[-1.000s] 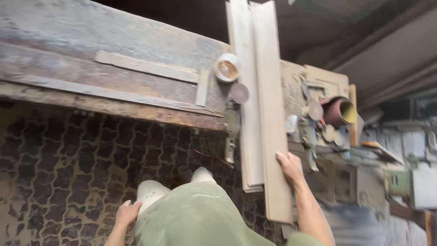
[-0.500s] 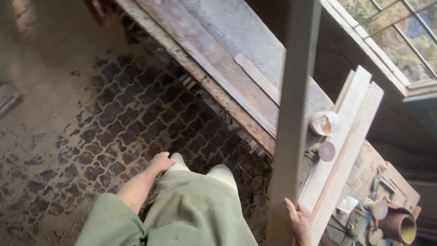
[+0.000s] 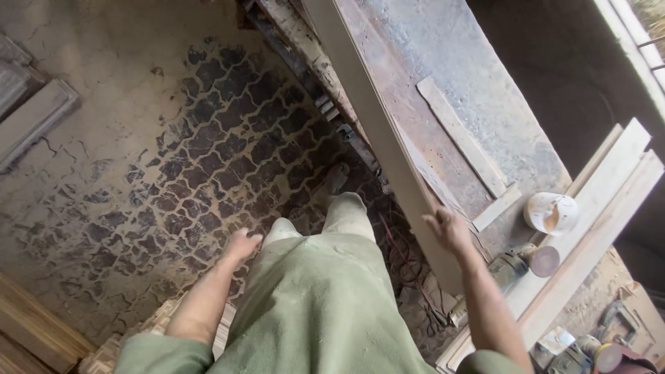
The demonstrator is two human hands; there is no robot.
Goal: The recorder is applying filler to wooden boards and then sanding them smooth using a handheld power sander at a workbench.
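1. Right hand (image 3: 449, 228) grips the long pale wooden plank (image 3: 377, 131) near its lower end; plank slants up over the dusty brown wooden desk (image 3: 443, 83).
2. Left hand (image 3: 241, 244) loose, open, empty (beside the thigh).
3. Plank looks stiff, long, likely top-heavy; a two-handed hold nearer mid-length would steady it.

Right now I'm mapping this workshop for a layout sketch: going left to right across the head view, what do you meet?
Stacked boards on the floor → left hand → right hand gripping the long plank → white tub → pale boards leaning on the bench.
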